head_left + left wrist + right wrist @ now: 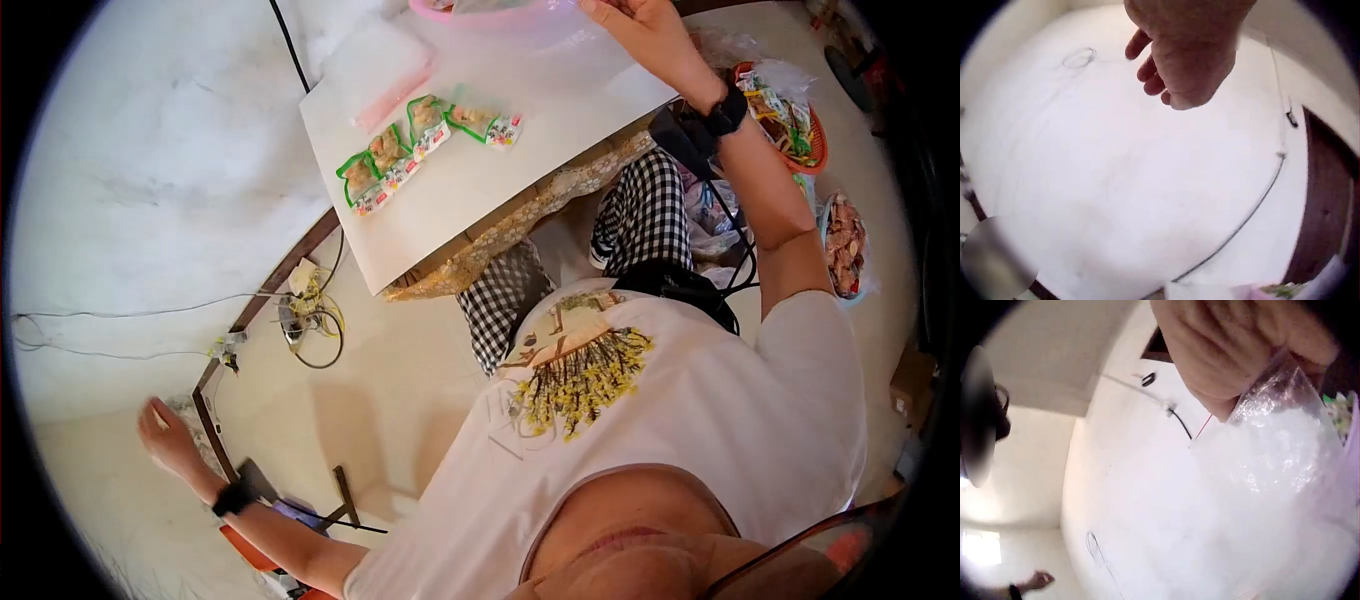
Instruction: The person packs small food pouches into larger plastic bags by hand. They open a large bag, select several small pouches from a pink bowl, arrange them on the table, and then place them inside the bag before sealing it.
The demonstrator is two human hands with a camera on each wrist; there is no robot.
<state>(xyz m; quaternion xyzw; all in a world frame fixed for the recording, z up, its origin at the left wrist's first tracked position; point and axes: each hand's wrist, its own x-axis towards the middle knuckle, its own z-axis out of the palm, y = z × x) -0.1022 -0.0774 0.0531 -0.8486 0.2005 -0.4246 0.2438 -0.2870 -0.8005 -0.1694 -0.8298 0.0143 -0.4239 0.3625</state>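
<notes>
My right hand (655,45) is over the far side of the white table (480,200), its fingers partly cut off by the head view's top edge. In the right wrist view it grips a clear plastic bag (1279,450), which hangs down with a thin red line at its edge. My left hand (172,442) is out to the side, away from the table. Seen from the left wrist, that hand (1179,59) has loosely bent fingers and holds nothing. Several green-edged snack packets (388,150) lie in a row on the table near a clear bag with a red strip (400,92).
A pink basin rim (435,12) shows at the table's far side. On the floor to the right stand an orange basket (818,150) of packets and a tub (845,250) of brownish pieces. Cables (320,340) lie by the wall at left.
</notes>
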